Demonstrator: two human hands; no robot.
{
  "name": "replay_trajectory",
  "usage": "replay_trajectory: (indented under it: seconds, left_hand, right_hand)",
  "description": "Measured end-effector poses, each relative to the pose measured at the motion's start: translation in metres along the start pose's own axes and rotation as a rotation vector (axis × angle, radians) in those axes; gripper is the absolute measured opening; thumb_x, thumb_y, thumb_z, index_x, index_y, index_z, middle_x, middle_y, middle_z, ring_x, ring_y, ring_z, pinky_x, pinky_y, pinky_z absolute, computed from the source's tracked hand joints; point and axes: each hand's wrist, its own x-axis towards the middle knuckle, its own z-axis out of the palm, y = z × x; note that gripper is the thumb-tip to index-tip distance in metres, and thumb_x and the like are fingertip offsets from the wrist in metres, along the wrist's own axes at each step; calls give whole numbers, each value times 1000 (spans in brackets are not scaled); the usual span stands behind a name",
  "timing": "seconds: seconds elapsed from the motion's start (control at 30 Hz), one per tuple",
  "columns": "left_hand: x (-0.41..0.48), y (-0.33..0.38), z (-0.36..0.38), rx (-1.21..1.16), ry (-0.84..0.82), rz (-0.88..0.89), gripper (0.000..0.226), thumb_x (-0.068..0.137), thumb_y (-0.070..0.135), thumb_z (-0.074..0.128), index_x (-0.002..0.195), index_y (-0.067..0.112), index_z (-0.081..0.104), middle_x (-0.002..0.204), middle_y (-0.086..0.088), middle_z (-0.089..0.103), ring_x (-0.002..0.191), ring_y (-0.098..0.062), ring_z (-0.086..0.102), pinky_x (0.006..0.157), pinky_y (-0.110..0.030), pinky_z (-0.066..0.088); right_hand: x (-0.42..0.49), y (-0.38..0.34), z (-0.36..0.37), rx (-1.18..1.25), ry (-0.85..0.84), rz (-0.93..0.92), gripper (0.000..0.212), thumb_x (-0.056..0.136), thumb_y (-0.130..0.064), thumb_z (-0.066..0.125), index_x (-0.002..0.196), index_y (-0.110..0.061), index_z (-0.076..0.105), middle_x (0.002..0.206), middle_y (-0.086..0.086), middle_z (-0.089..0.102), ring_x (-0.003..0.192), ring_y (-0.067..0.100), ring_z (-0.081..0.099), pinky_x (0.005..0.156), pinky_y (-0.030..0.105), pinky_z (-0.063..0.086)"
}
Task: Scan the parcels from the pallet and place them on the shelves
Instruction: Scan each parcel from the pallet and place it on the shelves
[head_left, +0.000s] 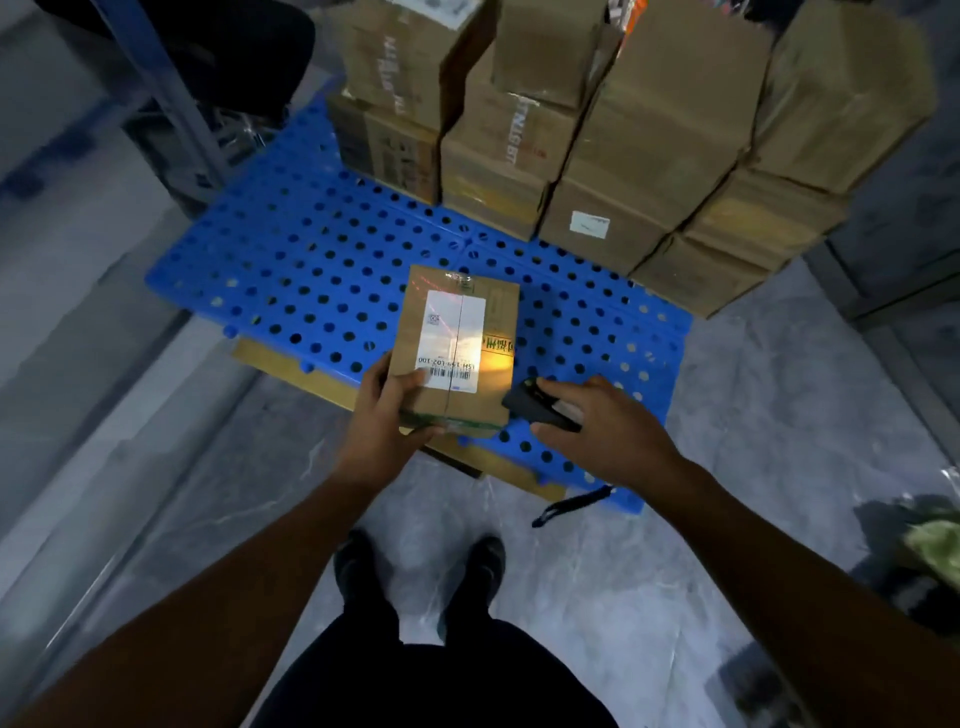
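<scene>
Head view shows the left hand (387, 421) gripping a small parcel (457, 348) above the blue pallet (291, 270), label (452, 322) up, so the scanner (535, 408), gripped in the right hand (597, 431), can shine on its barcode (447, 375).

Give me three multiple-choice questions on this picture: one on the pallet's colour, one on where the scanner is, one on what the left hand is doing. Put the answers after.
1. What colour is the pallet?
A. red
B. blue
C. green

2. Where is the scanner?
A. lying on the pallet
B. in a pocket
C. in the right hand, right of the parcel

3. What is the left hand doing?
A. gripping the parcel's near left corner
B. hanging idle
C. pressing flat on the pallet

Answers:
1 B: its perforated deck is plainly blue.
2 C: the right hand holds the scanner, beside the parcel.
3 A: the thumb lies on the parcel's top at that corner.
</scene>
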Motion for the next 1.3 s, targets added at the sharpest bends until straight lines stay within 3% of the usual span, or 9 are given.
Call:
replay_trajectory:
  seconds: [0.27,0.53,0.67,0.8,0.9,0.97,1.07,1.17,1.3]
  left_hand:
    - [8,-17,-26,-56,-43,33,84,74,7,89,142,22,42,161,-17,22,145,-38,34,107,-55,49]
    - [17,-32,-65,33,-89,49,80,75,10,89,144,14,51,162,-22,23,145,-42,35,105,-57,51]
    - [12,-40,-73,59,-56,20,76,81,21,85,144,31,42,164,-14,20,145,-37,34,111,-45,46]
    - [7,-38,-80,148,-44,-55,67,88,37,75,145,36,39,164,-6,14,146,-38,34,114,-53,41]
    - [-6,-25,-90,109,77,-38,75,80,26,86,141,28,43,162,-13,20,144,-32,35,109,-45,47]
    - [-19,-15,-95,61,161,-46,80,73,21,92,137,28,45,159,-13,26,140,-18,32,105,-29,46]
    - [-44,-4,-99,-36,272,-205,80,66,28,94,132,29,50,155,-9,33,136,-13,37,103,-16,39]
    - [-81,5,-103,-84,383,-338,82,63,32,94,129,37,47,144,-4,41,131,-15,47,100,-7,40]
    - [-134,14,-120,-76,500,-402,81,65,26,95,129,35,46,142,-3,42,126,-5,47,98,-3,40]
  right_hand:
    - [17,-60,-22,-433,-62,22,69,90,-64,58,152,-44,35,133,6,47,122,31,47,95,49,48]
    - [11,-105,-14,-462,-30,-30,68,90,-60,61,151,-43,37,127,4,48,117,30,49,91,50,50]
    - [10,-112,-11,-512,-67,-76,67,91,-63,57,152,-46,34,129,2,47,119,30,49,88,45,48]
    - [12,-107,-19,-523,-33,-134,67,91,-66,55,152,-48,32,135,1,46,123,29,47,88,44,48]
    - [17,-100,-20,-287,46,-151,68,90,-65,59,151,-47,36,134,0,50,110,25,58,83,41,52]
    - [23,-96,-16,10,46,-149,67,88,-59,66,149,-43,42,145,-6,50,104,20,65,78,34,55]
    - [33,-94,-1,329,52,-155,66,87,-54,70,147,-35,49,151,-11,47,133,16,51,96,26,47]
    - [38,-101,25,412,6,-163,67,88,-52,70,148,-31,48,153,-8,46,138,19,45,110,39,44]
    - [36,-139,59,358,-110,-293,65,90,-49,69,148,-28,48,154,-8,45,139,18,45,112,39,42]
